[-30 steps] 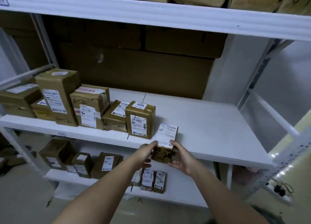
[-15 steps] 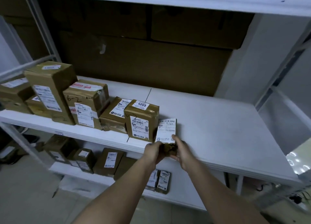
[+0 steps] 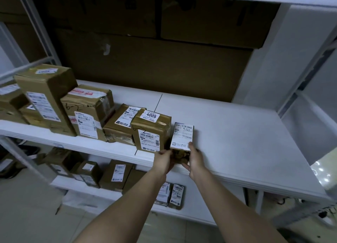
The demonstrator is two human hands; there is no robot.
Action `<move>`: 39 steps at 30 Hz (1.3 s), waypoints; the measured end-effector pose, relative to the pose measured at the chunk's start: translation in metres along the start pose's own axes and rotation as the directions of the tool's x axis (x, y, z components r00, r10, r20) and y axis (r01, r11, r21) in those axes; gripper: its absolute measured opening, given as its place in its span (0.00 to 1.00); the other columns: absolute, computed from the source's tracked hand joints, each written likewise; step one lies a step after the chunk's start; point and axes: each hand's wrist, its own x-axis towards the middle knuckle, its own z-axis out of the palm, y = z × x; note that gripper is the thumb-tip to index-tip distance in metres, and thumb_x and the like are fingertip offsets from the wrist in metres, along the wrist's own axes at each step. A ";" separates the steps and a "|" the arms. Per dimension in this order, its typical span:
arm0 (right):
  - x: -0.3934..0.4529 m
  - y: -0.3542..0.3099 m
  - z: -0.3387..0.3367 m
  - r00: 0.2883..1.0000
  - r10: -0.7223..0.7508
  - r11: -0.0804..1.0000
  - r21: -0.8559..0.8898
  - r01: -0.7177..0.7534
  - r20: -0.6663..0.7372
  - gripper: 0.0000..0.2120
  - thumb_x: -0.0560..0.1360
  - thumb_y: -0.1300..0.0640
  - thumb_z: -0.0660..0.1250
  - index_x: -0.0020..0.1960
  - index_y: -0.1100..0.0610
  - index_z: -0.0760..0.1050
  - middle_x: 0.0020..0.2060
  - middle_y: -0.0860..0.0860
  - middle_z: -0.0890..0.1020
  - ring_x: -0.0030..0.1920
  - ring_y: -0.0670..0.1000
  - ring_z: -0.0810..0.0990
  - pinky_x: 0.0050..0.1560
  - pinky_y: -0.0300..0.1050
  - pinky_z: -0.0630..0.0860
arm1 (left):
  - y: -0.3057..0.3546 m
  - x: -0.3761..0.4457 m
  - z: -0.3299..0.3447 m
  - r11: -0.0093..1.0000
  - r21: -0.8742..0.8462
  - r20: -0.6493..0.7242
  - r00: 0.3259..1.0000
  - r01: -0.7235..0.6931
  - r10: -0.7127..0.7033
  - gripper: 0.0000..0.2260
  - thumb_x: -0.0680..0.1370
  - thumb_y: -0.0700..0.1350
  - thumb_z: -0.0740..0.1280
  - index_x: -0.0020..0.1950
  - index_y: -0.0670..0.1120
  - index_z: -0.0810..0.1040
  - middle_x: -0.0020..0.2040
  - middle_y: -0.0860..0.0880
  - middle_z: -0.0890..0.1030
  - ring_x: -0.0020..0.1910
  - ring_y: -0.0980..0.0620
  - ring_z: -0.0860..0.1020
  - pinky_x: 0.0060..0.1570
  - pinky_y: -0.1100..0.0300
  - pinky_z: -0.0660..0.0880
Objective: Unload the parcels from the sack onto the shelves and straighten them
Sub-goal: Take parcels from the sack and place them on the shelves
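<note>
A small brown parcel [image 3: 182,137] with a white shipping label stands on the front edge of the white middle shelf [image 3: 237,133]. My left hand [image 3: 164,159] grips its lower left side and my right hand [image 3: 195,158] grips its lower right side. The parcel sits just right of a taller taped parcel marked 4005 [image 3: 150,131], nearly touching it. A row of brown parcels [image 3: 85,111] runs left along the shelf front. No sack is in view.
The right half of the middle shelf is bare white board. Large cardboard sheets [image 3: 155,60] line the back. A lower shelf [image 3: 193,211] holds several more small parcels. White metal uprights [image 3: 310,69] frame the right side.
Both hands carried the small parcel up from below the shelf edge and set it on the shelf beside the 4005 parcel. The camera moved closer and tilted down.
</note>
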 end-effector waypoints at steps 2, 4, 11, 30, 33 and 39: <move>0.003 -0.001 0.003 1.000 -0.006 1.000 0.028 0.007 -0.016 0.13 0.81 0.50 0.60 0.60 0.57 0.72 0.55 0.58 0.80 0.48 0.54 0.80 0.44 0.47 0.78 | -0.002 0.004 -0.002 1.000 0.009 -0.012 1.000 0.007 -0.007 0.03 0.79 0.37 0.59 0.51 0.41 0.70 0.44 0.44 0.75 0.43 0.49 0.76 0.42 0.60 0.74; 0.005 -0.002 0.005 0.999 -0.020 0.999 0.027 0.020 -0.029 0.13 0.81 0.50 0.60 0.59 0.57 0.73 0.56 0.59 0.80 0.49 0.55 0.79 0.43 0.47 0.78 | -0.002 0.008 -0.004 1.000 0.019 -0.028 1.000 0.010 -0.009 0.05 0.79 0.37 0.59 0.45 0.45 0.67 0.38 0.47 0.72 0.39 0.50 0.73 0.42 0.59 0.73; 0.013 -0.006 0.016 0.999 -0.015 1.000 0.004 0.015 -0.038 0.11 0.81 0.49 0.59 0.54 0.57 0.74 0.57 0.60 0.80 0.50 0.57 0.80 0.44 0.48 0.78 | 0.002 0.018 -0.012 0.996 0.090 -0.068 0.998 0.004 0.003 0.02 0.81 0.41 0.57 0.53 0.44 0.67 0.42 0.46 0.72 0.44 0.49 0.72 0.39 0.61 0.71; -0.012 -0.009 -0.023 0.997 0.077 0.979 -0.190 -0.077 -0.009 0.26 0.81 0.45 0.54 0.72 0.61 0.65 0.70 0.59 0.71 0.69 0.61 0.69 0.64 0.53 0.70 | -0.004 -0.007 -0.025 0.963 0.264 0.014 0.998 0.052 -0.058 0.07 0.82 0.42 0.57 0.58 0.43 0.69 0.53 0.43 0.74 0.50 0.46 0.75 0.48 0.55 0.69; -0.031 -0.007 -0.039 0.999 0.040 0.981 -0.192 -0.037 0.012 0.19 0.81 0.54 0.57 0.67 0.63 0.70 0.64 0.62 0.75 0.55 0.59 0.79 0.41 0.42 0.70 | -0.008 -0.022 -0.019 0.953 0.303 0.086 0.995 0.024 -0.052 0.05 0.81 0.42 0.58 0.55 0.43 0.69 0.46 0.46 0.75 0.43 0.49 0.75 0.42 0.59 0.69; -0.078 0.006 -0.096 0.997 -0.032 0.975 -0.221 0.015 -0.075 0.10 0.80 0.58 0.59 0.58 0.60 0.73 0.54 0.60 0.80 0.41 0.53 0.76 0.36 0.39 0.67 | -0.036 -0.050 0.017 0.903 0.429 0.227 0.969 -0.014 -0.093 0.06 0.81 0.43 0.58 0.54 0.43 0.72 0.51 0.44 0.77 0.44 0.49 0.76 0.44 0.58 0.69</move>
